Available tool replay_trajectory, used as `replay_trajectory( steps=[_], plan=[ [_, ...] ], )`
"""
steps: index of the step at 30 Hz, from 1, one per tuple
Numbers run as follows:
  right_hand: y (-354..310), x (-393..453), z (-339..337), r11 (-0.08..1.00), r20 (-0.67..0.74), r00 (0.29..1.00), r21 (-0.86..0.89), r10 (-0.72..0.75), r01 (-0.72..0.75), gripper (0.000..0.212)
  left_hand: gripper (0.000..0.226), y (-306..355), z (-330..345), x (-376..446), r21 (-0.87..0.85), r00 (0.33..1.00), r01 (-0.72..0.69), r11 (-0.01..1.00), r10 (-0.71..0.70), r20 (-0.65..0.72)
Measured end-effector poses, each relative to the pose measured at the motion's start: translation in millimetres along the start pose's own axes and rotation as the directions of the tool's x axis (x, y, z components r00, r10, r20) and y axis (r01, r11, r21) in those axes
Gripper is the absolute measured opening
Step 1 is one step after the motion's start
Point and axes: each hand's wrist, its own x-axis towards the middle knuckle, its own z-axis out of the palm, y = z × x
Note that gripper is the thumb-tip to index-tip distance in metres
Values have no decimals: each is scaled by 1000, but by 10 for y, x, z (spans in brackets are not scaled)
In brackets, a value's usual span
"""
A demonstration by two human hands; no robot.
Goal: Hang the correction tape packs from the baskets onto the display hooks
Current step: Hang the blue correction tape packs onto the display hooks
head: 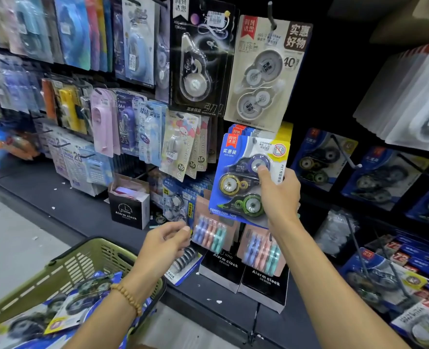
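Observation:
My right hand [280, 195] grips a blue correction tape pack [243, 177] by its right edge, thumb on the front blister. The pack is held upright against a stack of the same packs hanging at the display, its hole near a hook [255, 141]. My left hand [168, 241], with a bead bracelet on the wrist, hovers below and left, fingers loosely curled, touching the edge of a hanging pack [180, 205]; whether it pinches it is unclear. An olive basket [82, 258] at the lower left holds several more blue packs [64, 306].
Hooks across the dark wall carry other correction tape packs, black [200, 61] and beige [263, 71] above. Alarm clock boxes [243, 270] stand on the shelf ledge below. A bare hook [347, 154] juts out at the right among blue packs. Grey floor lies at the left.

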Motion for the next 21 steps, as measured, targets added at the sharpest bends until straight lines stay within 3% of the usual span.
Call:
replay_trajectory(
  steps=[7, 15, 21],
  plan=[
    [195, 162, 123, 997, 23, 999, -63, 35, -34, 32, 19, -74, -44, 7, -6, 1000, 21, 1000, -21, -19],
    [288, -366, -232, 999, -86, 996, -37, 6, -9, 24, 8, -194, -190, -154, -20, 997, 35, 999, -36, -72],
    [555, -1033, 39, 995, 205, 974, -68, 92, -80, 22, 9, -430, -583, -411, -50, 982, 51, 997, -59, -178]
  ],
)
